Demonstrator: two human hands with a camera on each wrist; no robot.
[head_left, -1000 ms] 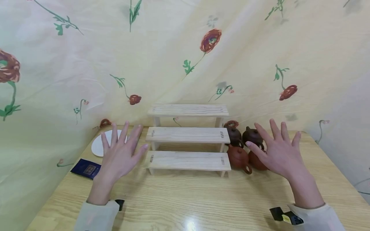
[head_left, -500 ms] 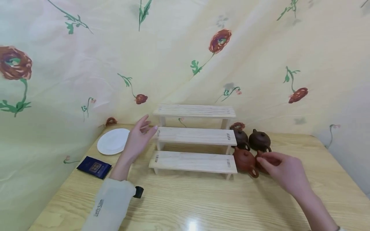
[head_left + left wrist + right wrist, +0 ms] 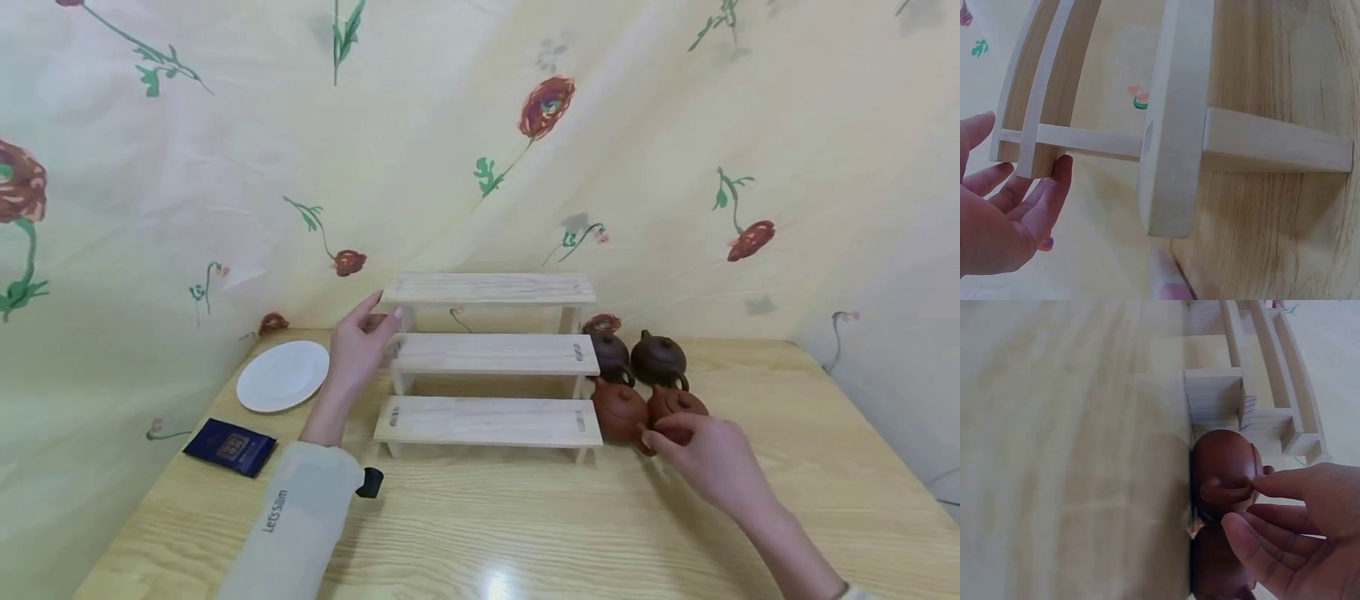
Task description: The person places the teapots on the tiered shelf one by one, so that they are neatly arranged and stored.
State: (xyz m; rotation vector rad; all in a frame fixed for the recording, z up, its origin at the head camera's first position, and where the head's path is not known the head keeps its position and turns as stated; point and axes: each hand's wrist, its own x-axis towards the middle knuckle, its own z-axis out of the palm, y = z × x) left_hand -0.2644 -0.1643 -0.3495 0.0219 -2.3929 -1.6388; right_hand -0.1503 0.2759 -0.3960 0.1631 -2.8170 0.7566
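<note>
A stepped wooden shelf (image 3: 487,421) with three tiers stands at the middle of the table. My left hand (image 3: 358,340) is at the left end of its top board (image 3: 487,288); in the left wrist view its curled fingers (image 3: 1062,172) straddle the board end. On the right, my right hand (image 3: 708,462) has finger and thumb at the looped handle (image 3: 1225,490) of the front-left red clay teapot (image 3: 619,408). That teapot stands against the shelf's right end. Another red teapot (image 3: 677,404) sits right beside it, partly hidden by the hand.
Two dark brown teapots, one (image 3: 658,358) with its spout upward, the other (image 3: 609,354) partly behind the shelf, stand behind the red ones. At left lie a white plate (image 3: 282,377) and a dark blue packet (image 3: 230,447). A flowered cloth (image 3: 450,150) hangs behind the table.
Both hands were spread flat above the table. The left moved in to the top board's left end. The right dropped and came inward to the front-left red teapot's handle.
</note>
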